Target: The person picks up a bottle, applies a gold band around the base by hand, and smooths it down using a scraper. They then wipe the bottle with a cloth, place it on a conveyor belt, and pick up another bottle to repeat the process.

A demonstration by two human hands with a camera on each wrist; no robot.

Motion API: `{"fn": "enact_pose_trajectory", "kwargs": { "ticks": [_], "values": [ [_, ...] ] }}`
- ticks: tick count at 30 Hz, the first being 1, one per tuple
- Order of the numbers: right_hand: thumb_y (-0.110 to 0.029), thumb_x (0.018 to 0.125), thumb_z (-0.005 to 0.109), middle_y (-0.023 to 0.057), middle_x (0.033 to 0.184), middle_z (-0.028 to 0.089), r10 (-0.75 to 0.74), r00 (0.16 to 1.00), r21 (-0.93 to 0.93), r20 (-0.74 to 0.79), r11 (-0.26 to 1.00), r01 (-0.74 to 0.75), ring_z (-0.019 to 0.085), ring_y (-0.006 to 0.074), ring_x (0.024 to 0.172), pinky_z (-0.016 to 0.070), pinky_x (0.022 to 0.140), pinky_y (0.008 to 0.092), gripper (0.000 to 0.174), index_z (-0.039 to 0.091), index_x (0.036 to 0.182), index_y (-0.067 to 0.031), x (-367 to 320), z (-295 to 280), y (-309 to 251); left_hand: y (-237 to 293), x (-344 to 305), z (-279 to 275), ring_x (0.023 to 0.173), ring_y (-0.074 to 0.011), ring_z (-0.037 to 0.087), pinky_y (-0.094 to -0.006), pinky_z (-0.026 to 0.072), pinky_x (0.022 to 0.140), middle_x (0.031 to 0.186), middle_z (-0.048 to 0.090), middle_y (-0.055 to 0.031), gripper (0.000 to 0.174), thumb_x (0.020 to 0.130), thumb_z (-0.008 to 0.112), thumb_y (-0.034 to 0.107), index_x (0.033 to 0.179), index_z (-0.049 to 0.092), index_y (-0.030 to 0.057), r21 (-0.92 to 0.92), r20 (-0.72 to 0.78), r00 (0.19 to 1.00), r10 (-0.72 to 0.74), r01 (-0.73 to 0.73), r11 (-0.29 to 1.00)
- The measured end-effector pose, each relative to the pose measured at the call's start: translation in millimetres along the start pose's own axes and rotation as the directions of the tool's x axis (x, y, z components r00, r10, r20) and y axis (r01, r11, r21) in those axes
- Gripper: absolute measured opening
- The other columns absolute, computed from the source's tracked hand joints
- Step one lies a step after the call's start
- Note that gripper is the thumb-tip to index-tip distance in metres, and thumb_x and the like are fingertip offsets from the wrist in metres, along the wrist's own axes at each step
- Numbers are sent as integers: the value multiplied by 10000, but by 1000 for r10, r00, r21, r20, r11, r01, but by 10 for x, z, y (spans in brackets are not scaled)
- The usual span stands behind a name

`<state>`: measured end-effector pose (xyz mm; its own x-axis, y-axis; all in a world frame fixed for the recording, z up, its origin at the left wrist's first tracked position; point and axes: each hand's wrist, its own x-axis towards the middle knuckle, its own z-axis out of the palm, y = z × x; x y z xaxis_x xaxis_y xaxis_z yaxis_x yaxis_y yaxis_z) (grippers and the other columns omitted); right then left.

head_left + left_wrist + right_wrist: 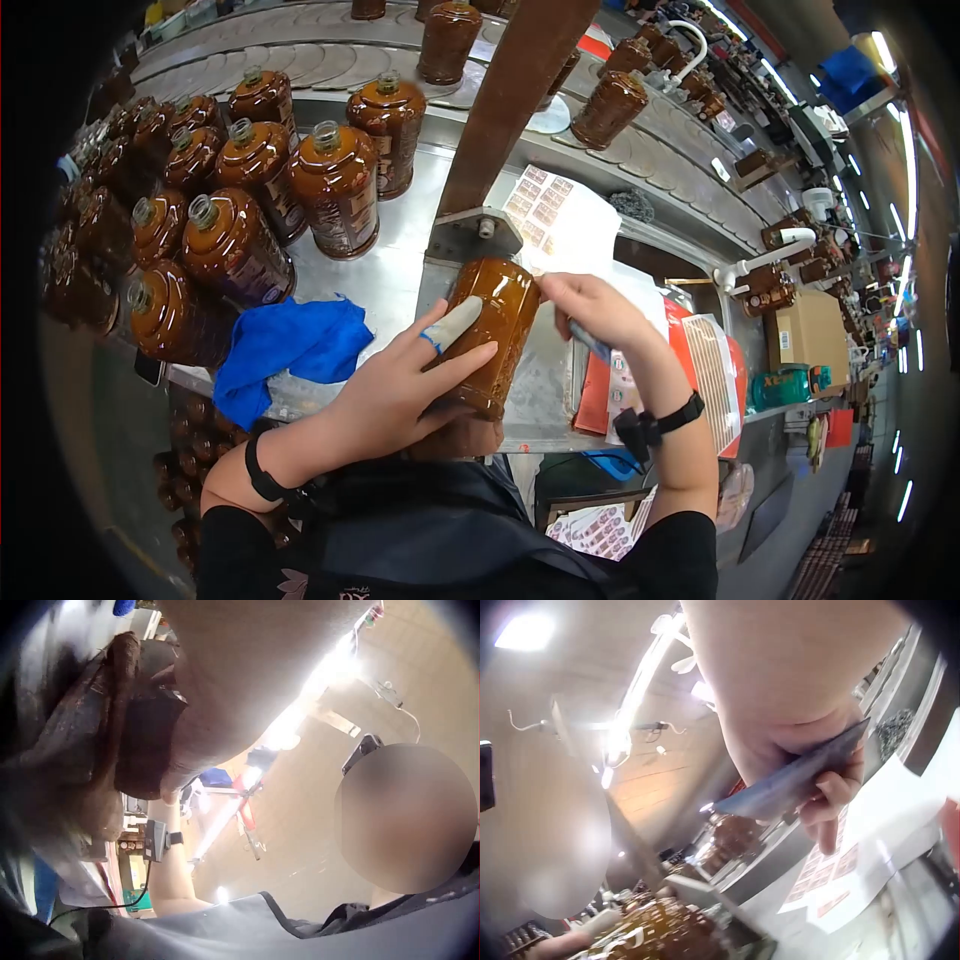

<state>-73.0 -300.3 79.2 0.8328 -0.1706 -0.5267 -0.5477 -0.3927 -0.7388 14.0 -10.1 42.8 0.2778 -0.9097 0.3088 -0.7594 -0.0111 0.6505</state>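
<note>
A brown glass bottle (510, 310) lies tilted at the bench's front edge, its base end toward the metal bracket. My left hand (390, 390) holds it, fingers spread over the upper side; a pale cover (455, 328) wraps one finger. In the left wrist view the bottle appears dark, partly hidden by the forearm. My right hand (600, 312) is beside the bottle's far end, thumb and forefinger tips right at its edge. The other fingers curl round a flat blue-grey blade (795, 776), clearest in the right wrist view. Whether the fingertips pinch anything, I cannot tell.
Several brown bottles (335, 190) crowd the bench's left side, near a blue cloth (290, 345). A brown post (515, 90) rises ahead, before the conveyor (660, 180). Label sheets (560, 215) lie behind the right hand, red sheets (594, 395) below it.
</note>
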Motion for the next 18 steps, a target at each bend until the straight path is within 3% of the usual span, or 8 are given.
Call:
{"fn": "enact_pose_trajectory", "kwargs": {
  "ticks": [2,6,9,14,16,18],
  "values": [
    [-388,999,646,74,1079,701,-184,982,145,-35,971,188,612,94,768,526,718,275,527,629,1313,35,35,222,125,-22,-43,5,1402,-499,416,-498,446,1100,1487,470,-256,686,758,814,74,1401,595,164,-5,-51,995,87,-87,996],
    [-288,947,736,41,1095,691,-239,951,196,-195,941,277,549,52,703,484,648,232,535,602,1354,32,-83,408,46,60,-188,-4,1409,-520,399,-501,452,1105,1501,471,-247,631,740,785,30,1344,644,147,55,-116,979,168,-163,985],
    [-260,889,804,3,1080,679,-334,911,276,-240,876,394,428,10,635,380,558,191,597,596,1379,10,-195,463,-47,107,-289,39,1310,-537,496,-539,472,1076,1292,638,-225,638,712,751,56,1339,662,132,171,-185,946,268,-237,956],
    [-302,875,812,14,1036,654,-269,929,161,-253,935,315,454,24,650,405,580,199,615,610,1369,4,-93,468,-146,32,-306,71,1300,-534,508,-535,469,1081,1183,666,-230,655,704,744,52,1349,655,128,124,-206,960,188,-165,978],
    [-326,870,812,22,1030,650,-330,891,102,-312,921,377,480,25,677,424,601,204,620,621,1353,13,-77,466,-153,-12,-271,72,1313,-533,496,-529,457,1096,1252,636,-245,650,708,747,41,1346,651,116,133,-204,956,209,-184,974],
    [-321,874,807,22,1032,648,-342,870,80,-354,916,392,497,27,690,433,615,202,588,639,1340,-5,-27,460,-127,-73,-194,120,1372,-522,433,-509,416,1140,1498,448,-263,738,659,749,-3,1377,612,97,102,-229,960,164,-144,984]
  ]
}}
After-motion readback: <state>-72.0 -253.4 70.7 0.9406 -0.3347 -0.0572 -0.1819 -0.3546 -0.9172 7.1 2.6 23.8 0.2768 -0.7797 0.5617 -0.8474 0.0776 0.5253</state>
